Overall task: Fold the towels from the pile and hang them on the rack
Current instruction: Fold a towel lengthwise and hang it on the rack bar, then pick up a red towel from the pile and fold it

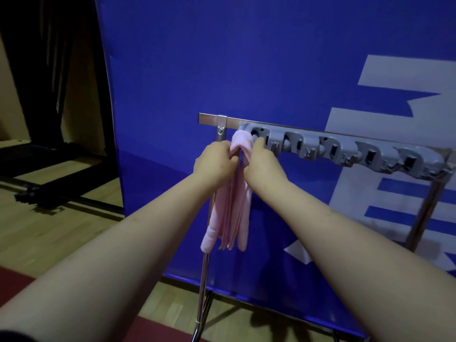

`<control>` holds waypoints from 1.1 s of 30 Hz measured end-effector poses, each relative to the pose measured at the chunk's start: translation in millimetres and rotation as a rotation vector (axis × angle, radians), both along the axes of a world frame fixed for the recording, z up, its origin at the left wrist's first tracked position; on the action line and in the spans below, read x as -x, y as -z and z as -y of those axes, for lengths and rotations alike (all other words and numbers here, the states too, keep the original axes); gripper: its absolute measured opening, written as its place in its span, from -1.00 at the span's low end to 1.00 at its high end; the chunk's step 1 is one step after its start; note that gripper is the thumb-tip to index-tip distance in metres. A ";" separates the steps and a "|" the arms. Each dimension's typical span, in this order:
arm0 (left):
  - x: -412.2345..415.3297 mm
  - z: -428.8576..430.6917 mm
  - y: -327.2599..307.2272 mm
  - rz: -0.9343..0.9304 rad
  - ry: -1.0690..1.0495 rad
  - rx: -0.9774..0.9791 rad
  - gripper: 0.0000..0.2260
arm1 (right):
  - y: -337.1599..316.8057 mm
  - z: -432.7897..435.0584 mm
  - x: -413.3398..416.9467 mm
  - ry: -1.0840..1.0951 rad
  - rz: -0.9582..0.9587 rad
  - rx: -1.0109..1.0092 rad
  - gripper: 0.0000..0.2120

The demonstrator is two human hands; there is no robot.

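Note:
A folded pink towel (228, 213) hangs from the leftmost holder of a grey clip rack (345, 150), which is mounted on a metal rail stand (209, 118). The towel's top loops over the holder and its folded layers hang down to about mid height of the stand. My left hand (214, 161) grips the towel's left side just under the holder. On the right side my right hand (261, 161) pinches the towel, thumb up against the grey rack. The other holders on the rack carry nothing. No pile of towels is in view.
A large blue banner with white marks (271, 70) stands right behind the rack. The stand's thin metal legs (203, 280) reach down to a wooden floor with a red mat (14, 282) at the lower left. A dark curtain and black frame (49, 70) fill the far left.

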State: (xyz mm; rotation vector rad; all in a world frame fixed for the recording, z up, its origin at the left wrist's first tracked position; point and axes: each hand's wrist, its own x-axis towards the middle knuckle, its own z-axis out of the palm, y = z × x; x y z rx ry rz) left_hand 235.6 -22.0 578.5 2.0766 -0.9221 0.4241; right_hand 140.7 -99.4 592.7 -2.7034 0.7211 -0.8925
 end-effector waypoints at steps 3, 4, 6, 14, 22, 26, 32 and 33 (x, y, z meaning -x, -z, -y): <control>6.4 -4.5 4.3 -0.035 -0.026 -0.077 -0.87 | 5.9 -1.5 6.4 0.033 -0.071 -0.008 -0.64; 7.5 -5.2 5.5 -0.046 -0.036 -0.100 -0.85 | 6.5 -1.9 7.3 0.039 -0.077 -0.016 -0.67; 9.2 -6.3 5.5 -0.049 -0.061 -0.119 -0.79 | 6.3 -3.7 9.0 0.044 -0.072 -0.024 -0.70; 10.2 -6.7 -1.7 -0.043 -0.083 -0.063 -0.80 | 14.3 -7.3 7.7 0.032 -0.060 -0.110 -0.73; 13.4 -9.9 20.3 -0.154 -0.001 -0.157 -0.88 | 26.7 -6.5 10.6 0.028 -0.071 -0.209 -0.76; 24.3 -10.8 41.9 -0.234 0.015 -0.212 -0.84 | 48.6 -4.7 22.1 0.024 -0.145 -0.233 -0.76; 66.8 -1.9 109.8 -0.455 0.053 -0.426 -0.78 | 109.8 5.3 58.8 0.059 -0.328 -0.305 -0.81; 74.1 2.3 125.5 -0.464 0.079 -0.441 -0.78 | 125.5 8.4 65.6 0.068 -0.351 -0.317 -0.82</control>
